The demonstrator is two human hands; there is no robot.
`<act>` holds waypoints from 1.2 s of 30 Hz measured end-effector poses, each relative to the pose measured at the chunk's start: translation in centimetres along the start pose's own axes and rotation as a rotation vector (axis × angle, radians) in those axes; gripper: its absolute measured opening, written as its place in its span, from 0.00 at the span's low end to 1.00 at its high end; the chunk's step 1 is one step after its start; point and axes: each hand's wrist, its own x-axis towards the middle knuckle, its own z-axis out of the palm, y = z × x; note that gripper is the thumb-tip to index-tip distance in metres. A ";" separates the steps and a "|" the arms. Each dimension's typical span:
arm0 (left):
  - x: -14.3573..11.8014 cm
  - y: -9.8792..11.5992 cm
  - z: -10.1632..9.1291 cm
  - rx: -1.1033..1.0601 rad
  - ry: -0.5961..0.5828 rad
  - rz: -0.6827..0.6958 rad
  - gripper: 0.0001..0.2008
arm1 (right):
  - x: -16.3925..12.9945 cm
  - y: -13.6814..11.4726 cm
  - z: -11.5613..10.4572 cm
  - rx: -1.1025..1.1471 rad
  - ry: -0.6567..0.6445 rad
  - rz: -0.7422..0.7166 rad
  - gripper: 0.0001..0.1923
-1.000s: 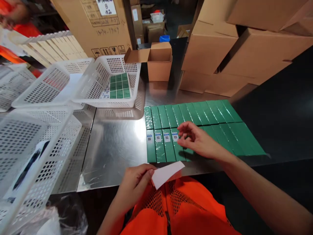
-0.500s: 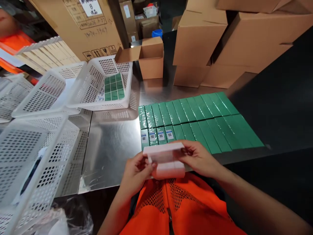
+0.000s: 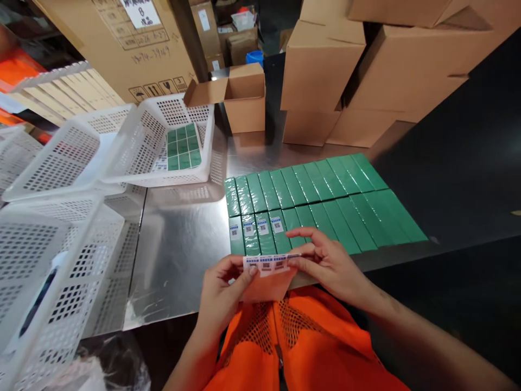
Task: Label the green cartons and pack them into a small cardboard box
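My left hand and my right hand both hold a white sheet of labels just above the near edge of the metal table. Small barcode labels show along the sheet's top strip. Behind the sheet lie two rows of green shrink-wrapped boxes. The left few boxes of the near row carry white barcode labels; the others are plain green.
White perforated baskets stand at the left; one basket holds more green boxes. An open small carton stands behind the rows, with stacked brown cartons at the back right. My orange vest fills the bottom edge.
My right hand left the green boxes and came back to the sheet. The sheet has been turned, so its labelled strip now faces up between both hands.
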 end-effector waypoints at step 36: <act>-0.7 -0.3 0.2 -0.052 -0.030 -0.107 0.15 | 6.3 -0.7 -4.8 -0.524 0.236 0.106 0.23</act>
